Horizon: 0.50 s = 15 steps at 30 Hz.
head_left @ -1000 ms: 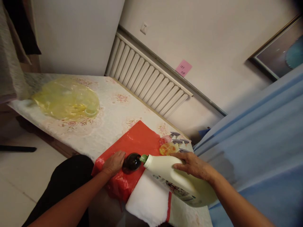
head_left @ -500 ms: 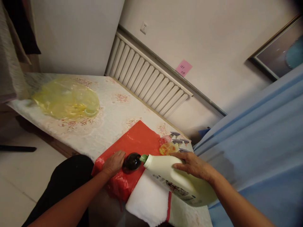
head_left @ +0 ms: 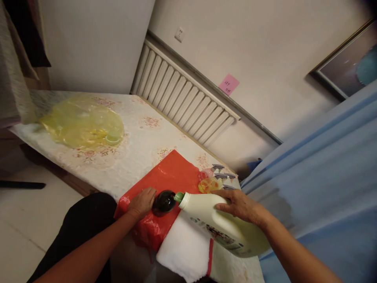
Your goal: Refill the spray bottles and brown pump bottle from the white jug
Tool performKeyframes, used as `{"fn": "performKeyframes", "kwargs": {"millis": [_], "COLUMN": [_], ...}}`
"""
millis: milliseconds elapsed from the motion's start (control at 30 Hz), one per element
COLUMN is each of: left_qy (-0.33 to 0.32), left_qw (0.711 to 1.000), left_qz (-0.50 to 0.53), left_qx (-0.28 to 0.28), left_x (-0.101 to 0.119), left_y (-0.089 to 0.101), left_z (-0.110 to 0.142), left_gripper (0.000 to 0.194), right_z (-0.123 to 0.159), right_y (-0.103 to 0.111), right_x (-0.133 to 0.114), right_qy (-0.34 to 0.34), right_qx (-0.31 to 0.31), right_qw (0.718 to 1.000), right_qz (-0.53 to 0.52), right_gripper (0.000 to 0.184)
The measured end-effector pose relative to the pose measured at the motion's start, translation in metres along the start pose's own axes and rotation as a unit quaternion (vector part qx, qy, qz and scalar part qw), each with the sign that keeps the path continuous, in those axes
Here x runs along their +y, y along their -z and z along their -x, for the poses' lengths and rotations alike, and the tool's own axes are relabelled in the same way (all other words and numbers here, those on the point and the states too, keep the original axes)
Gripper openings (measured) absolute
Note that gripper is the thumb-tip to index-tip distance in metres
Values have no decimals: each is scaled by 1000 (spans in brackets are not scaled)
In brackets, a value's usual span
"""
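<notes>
My right hand (head_left: 240,206) grips the handle side of a large pale-green detergent jug (head_left: 206,210), which lies tilted with its mouth to the left. The green spout (head_left: 178,197) of the jug meets the edge of a glossy dark round container (head_left: 166,201). Curled against the left side of that container is my left hand (head_left: 143,202), its fingertips partly hidden. Under both lies a red plastic sheet or bag (head_left: 173,169). Whether liquid flows from the spout cannot be made out. A white fluffy cloth (head_left: 184,247) with a red edge rests below the jug.
Small clear bottles, one yellow (head_left: 206,184), with grey trigger tops (head_left: 220,176) stand beyond the jug. A yellow plastic bag (head_left: 82,122) sits at the table's left on a flowered tablecloth (head_left: 135,145). Behind are a radiator (head_left: 185,92) and, at right, a blue curtain (head_left: 321,165).
</notes>
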<state>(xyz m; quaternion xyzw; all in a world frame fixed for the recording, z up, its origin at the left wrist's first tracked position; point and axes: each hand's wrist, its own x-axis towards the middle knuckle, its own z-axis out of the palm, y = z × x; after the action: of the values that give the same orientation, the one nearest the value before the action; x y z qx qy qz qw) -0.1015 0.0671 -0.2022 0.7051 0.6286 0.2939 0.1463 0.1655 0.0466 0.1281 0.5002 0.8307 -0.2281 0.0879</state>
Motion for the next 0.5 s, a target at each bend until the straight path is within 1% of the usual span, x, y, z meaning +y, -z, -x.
{"fn": "performKeyframes", "kwargs": {"millis": [200,333,500], "left_qy": [5,4,4], "left_qw": [1000,1000,1000], "left_qz": [3,3,6], "left_qx": [-2,-2,-8], "left_x": [-1,0,2], "left_y": [-2,0,2], "left_z": [0,-1,0], "left_gripper": [30,31,30], "right_z": [0,-1,1], "right_y": [0,-1,-1], "right_x": [-1,0,1], "right_qy": [2,-5,4], "right_qx": [-2,3,3], "right_qw": [1000,1000,1000], "right_qz": [-5,6,3], "right_gripper": [46,46,45]}}
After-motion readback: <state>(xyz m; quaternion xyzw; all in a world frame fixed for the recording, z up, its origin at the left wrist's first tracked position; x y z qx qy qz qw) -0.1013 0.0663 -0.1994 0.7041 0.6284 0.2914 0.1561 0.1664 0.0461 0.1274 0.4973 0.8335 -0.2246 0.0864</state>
